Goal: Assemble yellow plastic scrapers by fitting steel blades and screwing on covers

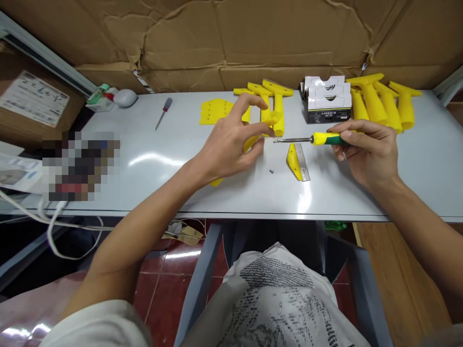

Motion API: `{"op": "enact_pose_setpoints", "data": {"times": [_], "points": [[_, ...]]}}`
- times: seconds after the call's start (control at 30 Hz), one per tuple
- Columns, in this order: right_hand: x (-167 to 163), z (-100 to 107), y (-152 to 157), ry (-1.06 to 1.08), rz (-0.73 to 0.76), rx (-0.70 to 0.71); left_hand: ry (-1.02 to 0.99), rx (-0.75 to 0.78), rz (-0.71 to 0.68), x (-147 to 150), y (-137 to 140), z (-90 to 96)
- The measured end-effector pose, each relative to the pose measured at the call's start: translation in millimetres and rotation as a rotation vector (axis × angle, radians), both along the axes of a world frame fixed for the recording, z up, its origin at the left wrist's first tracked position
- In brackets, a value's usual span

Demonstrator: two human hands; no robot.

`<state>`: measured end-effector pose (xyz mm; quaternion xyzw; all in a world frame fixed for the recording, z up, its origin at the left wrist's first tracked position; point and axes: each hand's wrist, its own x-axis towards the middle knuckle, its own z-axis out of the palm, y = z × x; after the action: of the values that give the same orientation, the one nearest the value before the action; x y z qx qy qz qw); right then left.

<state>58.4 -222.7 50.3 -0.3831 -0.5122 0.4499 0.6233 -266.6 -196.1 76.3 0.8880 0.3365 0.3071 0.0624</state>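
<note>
My right hand [372,149] grips a green-and-yellow screwdriver [327,139], its metal shaft pointing left toward my other hand. The lower fingers of my left hand [235,140] curl round a yellow scraper handle [251,142], mostly hidden by the hand. Its thumb and index finger are spread apart; whether a small piece sits at their tips I cannot make out. Below the screwdriver tip, a small screw [271,171] lies on the table. Right of it rests a yellow clamp plate [293,162] beside a metal blade [303,163].
Several yellow scraper handles [376,103] stand at the back right, others [278,103] behind my left hand. Between them are white-and-black boxes [329,101]. Yellow plates [215,111], a small screwdriver [164,113] and a white rounded object [125,98] lie left. Cardboard [224,38] lines the back.
</note>
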Motion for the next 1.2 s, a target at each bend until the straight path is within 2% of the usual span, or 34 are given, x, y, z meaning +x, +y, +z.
{"op": "enact_pose_setpoints", "data": {"times": [0.23, 0.43, 0.53, 0.67, 0.77, 0.87, 0.97, 1.07, 1.13, 1.2], "points": [[0, -2, -1, -0.066, 0.023, 0.015, 0.027, 0.110, -0.024, 5, 7, -9.7], [6, -1, 7, 0.040, -0.153, 0.027, 0.205, 0.113, -0.023, 0, -6, -19.2], [10, -2, 7, 0.024, -0.261, 0.063, 0.257, 0.106, -0.021, 3, -13, -23.4], [12, -7, -3, -0.287, -0.440, 0.193, 0.270, 0.038, -0.041, 4, -16, -22.5], [9, -11, -10, -0.575, -0.451, 0.331, 0.235, 0.023, -0.049, 3, -13, -20.7], [8, -16, -13, -0.775, -0.426, 0.450, 0.081, 0.045, -0.034, 1, -7, -20.1], [10, -23, -12, -0.974, -0.375, 0.405, -0.101, 0.038, 0.024, -3, 0, -19.6], [12, -29, -11, -1.130, -0.353, 0.323, -0.223, -0.162, 0.043, -8, 6, -18.5], [9, -29, -13, -1.187, -0.370, 0.334, -0.287, -0.278, -0.009, -9, 8, -17.5], [-1, -22, -16, -1.190, -0.376, 0.406, -0.318, -0.279, -0.044, -6, 7, -15.5]]}}
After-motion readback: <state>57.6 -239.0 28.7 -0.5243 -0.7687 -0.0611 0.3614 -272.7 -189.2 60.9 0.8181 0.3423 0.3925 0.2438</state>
